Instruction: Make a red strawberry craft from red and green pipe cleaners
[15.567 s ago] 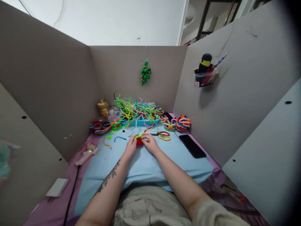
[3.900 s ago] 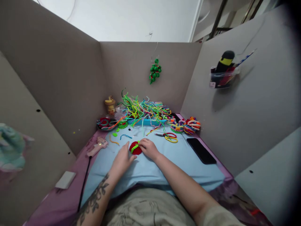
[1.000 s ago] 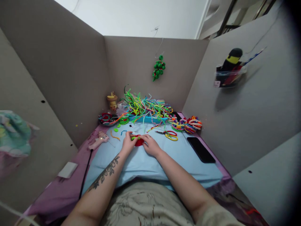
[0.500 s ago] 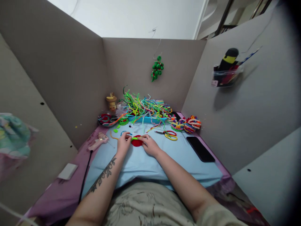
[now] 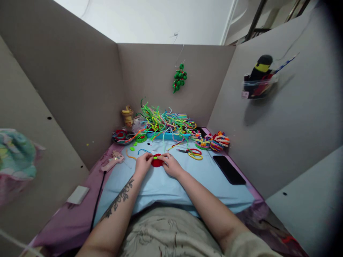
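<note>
A small red fuzzy coil (image 5: 157, 162) lies on the light blue cloth (image 5: 187, 182), with a neon green pipe cleaner (image 5: 156, 157) laid across its top. My left hand (image 5: 143, 164) pinches the green pipe cleaner at the coil's left side, fingers closed. On the coil's right edge my right hand (image 5: 172, 166) presses and grips it with curled fingers. Both hands rest on the cloth.
A blue tray heaped with coloured pipe cleaners (image 5: 167, 125) stands behind. Scissors (image 5: 191, 152), a black phone (image 5: 229, 169), finished colourful coils (image 5: 213, 141), a bowl (image 5: 120, 136), a pink glue gun (image 5: 112, 160) with its cord, and cardboard walls (image 5: 66, 89) surround the spot.
My left hand slid slightly right and closer to the red coil along the green pipe cleaner. The right hand stayed on the coil.
</note>
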Tool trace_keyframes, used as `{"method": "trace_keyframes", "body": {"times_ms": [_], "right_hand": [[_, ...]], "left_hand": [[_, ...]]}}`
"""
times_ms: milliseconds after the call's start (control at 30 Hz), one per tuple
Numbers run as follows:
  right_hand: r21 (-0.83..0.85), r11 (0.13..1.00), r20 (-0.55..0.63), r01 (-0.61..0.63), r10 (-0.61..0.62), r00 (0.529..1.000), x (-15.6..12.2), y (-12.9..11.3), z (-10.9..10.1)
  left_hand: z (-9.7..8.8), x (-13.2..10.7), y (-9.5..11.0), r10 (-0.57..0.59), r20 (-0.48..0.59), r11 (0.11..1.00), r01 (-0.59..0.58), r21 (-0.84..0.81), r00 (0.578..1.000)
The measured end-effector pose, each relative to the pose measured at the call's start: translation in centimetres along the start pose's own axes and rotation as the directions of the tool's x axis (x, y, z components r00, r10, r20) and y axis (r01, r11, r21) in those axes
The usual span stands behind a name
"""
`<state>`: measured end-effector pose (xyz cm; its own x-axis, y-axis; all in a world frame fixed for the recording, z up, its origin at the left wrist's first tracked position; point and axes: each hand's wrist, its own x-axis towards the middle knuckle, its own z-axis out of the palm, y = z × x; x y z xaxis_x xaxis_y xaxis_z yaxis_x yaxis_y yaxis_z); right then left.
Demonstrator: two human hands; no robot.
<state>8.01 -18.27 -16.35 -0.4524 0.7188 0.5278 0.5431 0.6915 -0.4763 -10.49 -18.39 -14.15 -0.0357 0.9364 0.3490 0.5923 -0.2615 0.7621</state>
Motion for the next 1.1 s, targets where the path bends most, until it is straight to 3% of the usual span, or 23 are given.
{"method": "trace_keyframes", "body": {"times_ms": [467,633,800,967,1100], "right_hand": [[0.014,1.0,-0.022,0.005,-0.004,1.0,0.0,0.1,0.0],[0.015,1.0,-0.026,0.012,-0.011,1.0,0.0,0.1,-0.1],[-0.003,1.0,-0.072,0.025,-0.025,0.997,-0.1,0.0,-0.2],[0.005,0.999,-0.081,0.042,-0.042,0.996,-0.2,0.2,-0.1],[0.016,0.999,-0.084,0.028,-0.027,0.996,-0.1,0.2,-0.1]], "left_hand": [[0.4,0.3,-1.6,0.014,-0.037,0.998,-0.016,-0.059,0.999],[0.6,-0.3,-1.2,0.079,0.122,0.996,-0.074,-0.043,0.989],[1.3,-0.1,-1.7,0.166,0.217,0.976,-0.129,-0.173,0.962],[1.5,0.1,-2.1,0.259,0.203,0.954,-0.218,-0.205,0.944],[0.9,0.2,-1.5,0.229,0.034,0.974,-0.228,-0.012,0.973]]}}
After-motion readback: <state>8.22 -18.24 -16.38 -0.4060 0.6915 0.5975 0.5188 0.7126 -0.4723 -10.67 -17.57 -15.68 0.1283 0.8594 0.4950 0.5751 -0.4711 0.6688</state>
